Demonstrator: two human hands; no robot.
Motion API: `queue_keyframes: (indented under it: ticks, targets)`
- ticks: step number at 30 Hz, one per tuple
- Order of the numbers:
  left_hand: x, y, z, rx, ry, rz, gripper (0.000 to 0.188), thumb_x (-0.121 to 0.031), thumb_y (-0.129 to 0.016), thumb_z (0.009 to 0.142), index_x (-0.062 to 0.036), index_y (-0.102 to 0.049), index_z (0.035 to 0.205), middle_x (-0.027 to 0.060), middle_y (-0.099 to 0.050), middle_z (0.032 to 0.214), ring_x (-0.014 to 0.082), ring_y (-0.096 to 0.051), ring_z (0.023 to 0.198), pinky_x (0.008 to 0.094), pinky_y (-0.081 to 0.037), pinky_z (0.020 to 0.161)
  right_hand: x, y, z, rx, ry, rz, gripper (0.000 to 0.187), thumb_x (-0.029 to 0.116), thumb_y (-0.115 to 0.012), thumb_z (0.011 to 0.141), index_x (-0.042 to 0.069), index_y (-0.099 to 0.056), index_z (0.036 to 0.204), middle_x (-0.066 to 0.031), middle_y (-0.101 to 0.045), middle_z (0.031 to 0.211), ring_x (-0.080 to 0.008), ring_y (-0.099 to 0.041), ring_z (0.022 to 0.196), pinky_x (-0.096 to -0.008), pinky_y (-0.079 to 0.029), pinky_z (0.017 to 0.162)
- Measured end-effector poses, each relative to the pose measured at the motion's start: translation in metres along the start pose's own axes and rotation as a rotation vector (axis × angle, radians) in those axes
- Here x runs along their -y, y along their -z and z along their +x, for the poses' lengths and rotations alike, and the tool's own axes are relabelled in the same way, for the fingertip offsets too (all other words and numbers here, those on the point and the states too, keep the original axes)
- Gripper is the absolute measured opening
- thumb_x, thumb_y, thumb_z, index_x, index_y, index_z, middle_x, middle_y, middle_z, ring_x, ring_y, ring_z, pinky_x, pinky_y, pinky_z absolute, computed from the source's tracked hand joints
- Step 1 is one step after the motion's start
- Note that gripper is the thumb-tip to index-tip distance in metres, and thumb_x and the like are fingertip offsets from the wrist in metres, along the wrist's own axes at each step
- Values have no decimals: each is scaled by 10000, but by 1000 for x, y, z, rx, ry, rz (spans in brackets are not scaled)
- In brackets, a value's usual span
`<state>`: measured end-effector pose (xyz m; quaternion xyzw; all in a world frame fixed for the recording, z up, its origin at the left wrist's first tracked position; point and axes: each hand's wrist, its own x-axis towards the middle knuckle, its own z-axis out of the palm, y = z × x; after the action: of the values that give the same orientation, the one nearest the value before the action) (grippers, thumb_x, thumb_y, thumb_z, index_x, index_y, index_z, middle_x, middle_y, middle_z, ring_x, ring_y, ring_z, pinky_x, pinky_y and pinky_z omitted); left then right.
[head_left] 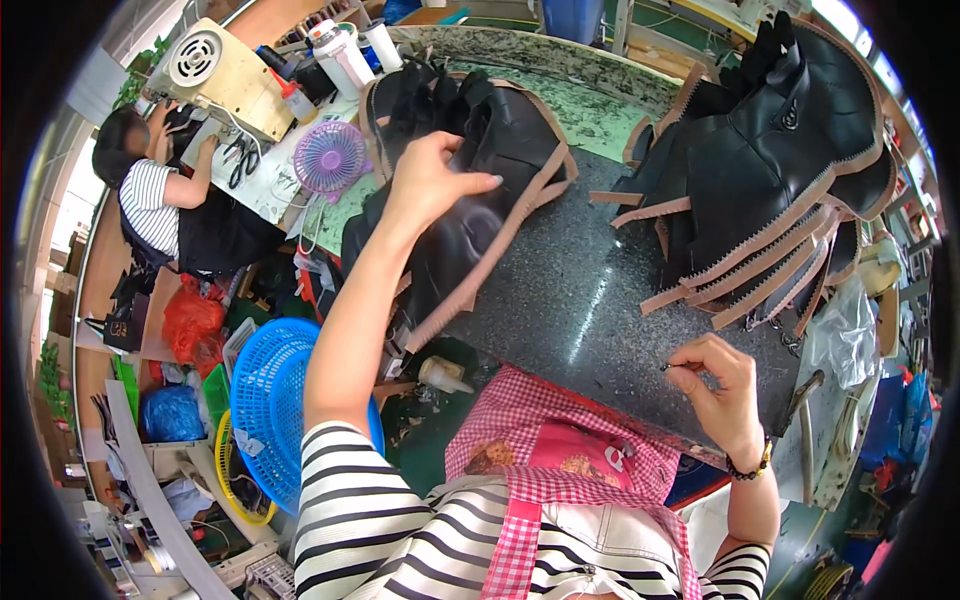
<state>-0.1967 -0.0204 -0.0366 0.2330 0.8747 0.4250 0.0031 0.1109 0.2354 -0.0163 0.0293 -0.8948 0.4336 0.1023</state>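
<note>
My left hand (425, 185) reaches over a stack of black leather pieces (495, 150) at the left of the worktop. Its thumb stretches out to the right, apart from the fingers, and I see nothing held there. The pieces have pinkish-tan zigzag-cut edging and lie heaped on one another. Above the worktop's front edge, my right hand (718, 388) is closed in a pinch. Between its thumb and forefinger shows a small dark piece (667, 367), too small to name. Another stack of black leather pieces (760, 165), with metal chain fittings, lies farther right.
The dark speckled worktop slab (560, 280) lies between the stacks. A purple fan (332, 160) and bottles (340, 60) stand at the far left. Beside my left arm is a blue plastic basket (275, 400). Another person (165, 200) sits at a cream machine (225, 75).
</note>
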Motion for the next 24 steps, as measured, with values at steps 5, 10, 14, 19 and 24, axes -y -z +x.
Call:
queue_keyframes:
  ticks: [5, 10, 14, 19, 24]
  targets:
    - [-73, -6, -85, 347, 62, -530, 408, -6, -853, 659, 12, -669, 1024, 17, -697, 966, 79, -623, 866, 259, -502, 804, 34, 0, 33, 20, 290, 56, 139, -64, -678, 771, 11, -641, 882, -112, -633, 850, -285, -646, 722, -333, -506, 648]
    - [-103, -6, -136, 482, 251, -596, 284, 28, -870, 636, -12, -649, 810, -24, -669, 756, 1, -566, 687, 173, -447, 605, 32, -39, 52, 138, 316, 195, 128, -46, -674, 800, 25, -651, 904, -98, -624, 829, -262, -635, 693, -326, -493, 619]
    - [-96, -11, -150, 505, 183, -565, 283, 2, -882, 642, -21, -643, 791, -41, -641, 721, -5, -528, 649, 175, -414, 577, 33, -45, 47, 178, 237, 217, 108, -22, -680, 813, 32, -667, 906, -91, -623, 789, -241, -635, 680, -309, -482, 600]
    - [-105, -4, -155, 511, 184, -509, 289, -35, -891, 649, -13, -638, 786, -44, -623, 703, -14, -506, 656, 172, -394, 567, 44, -42, 40, 184, 165, 200, 100, 6, -699, 820, 32, -682, 915, -89, -642, 796, -215, -641, 679, -298, -492, 603]
    - [-110, -5, -167, 461, 150, -509, 285, -60, -883, 678, 5, -638, 808, -30, -622, 698, -8, -512, 667, 179, -411, 577, 51, -43, 32, 179, -5, 312, 88, 8, -704, 830, 17, -686, 916, -81, -675, 811, -139, -652, 683, -270, -510, 621]
